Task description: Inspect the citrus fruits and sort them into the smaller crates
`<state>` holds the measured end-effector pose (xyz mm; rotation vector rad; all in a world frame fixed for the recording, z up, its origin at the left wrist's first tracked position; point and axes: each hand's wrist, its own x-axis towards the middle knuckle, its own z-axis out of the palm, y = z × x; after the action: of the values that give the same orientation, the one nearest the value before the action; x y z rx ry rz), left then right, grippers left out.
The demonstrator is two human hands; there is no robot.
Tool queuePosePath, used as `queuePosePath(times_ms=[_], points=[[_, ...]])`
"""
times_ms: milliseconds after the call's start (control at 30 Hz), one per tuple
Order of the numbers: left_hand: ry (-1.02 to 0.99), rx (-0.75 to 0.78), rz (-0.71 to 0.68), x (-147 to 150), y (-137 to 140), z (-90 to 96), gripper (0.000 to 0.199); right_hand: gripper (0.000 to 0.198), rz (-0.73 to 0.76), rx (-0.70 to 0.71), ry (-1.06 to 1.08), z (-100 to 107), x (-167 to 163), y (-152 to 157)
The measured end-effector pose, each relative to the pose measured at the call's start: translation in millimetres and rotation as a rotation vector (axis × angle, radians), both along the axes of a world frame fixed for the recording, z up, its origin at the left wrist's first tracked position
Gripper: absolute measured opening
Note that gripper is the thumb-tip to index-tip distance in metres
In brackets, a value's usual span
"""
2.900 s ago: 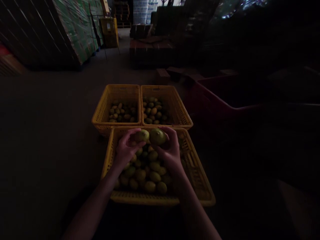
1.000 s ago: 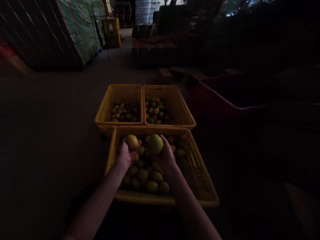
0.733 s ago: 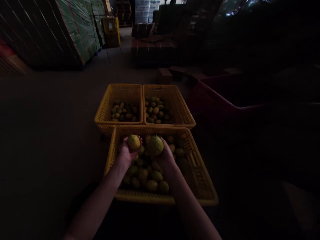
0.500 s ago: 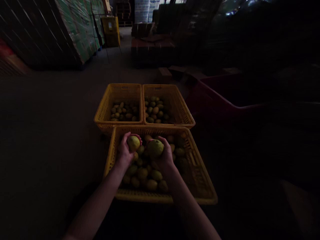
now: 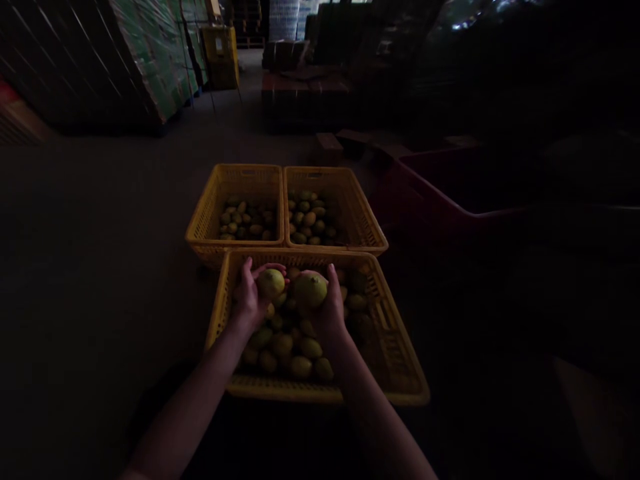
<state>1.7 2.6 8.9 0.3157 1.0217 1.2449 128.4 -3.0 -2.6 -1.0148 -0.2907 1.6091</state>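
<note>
Holding up two fruits over the near crate (image 5: 400,373), side by side. Left hand (image 5: 249,297) curling around the smaller fruit (image 5: 271,283); right hand (image 5: 327,308) cupping the bigger fruit (image 5: 310,291) from below. Hovering above the pile, just short of the two far crates: left crate (image 5: 205,223), right crate (image 5: 363,223), both part filled. Looking like a compare-and-grade step, fruit checked in hand. Next move probably calling for a reach forward over the near rim and a gentle release into one far crate.
</note>
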Motion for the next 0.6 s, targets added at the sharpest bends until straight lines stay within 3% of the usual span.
queuePosePath(times_ms=[200, 367, 600], points=[[-0.287, -0.128, 0.022, 0, 4, 0.3, 0.034, 0.022, -0.04, -0.197, 0.356, -5, 14, 14], [-0.362, -0.148, 0.034, -1, 6, -1.4, 0.039, 0.023, -0.066, -0.175, 0.4, 4, 17, 13], [-0.484, -0.148, -0.11, -2, -2, 4.3, 0.048, 0.019, -0.024, -0.2, 0.463, 4, 10, 5]])
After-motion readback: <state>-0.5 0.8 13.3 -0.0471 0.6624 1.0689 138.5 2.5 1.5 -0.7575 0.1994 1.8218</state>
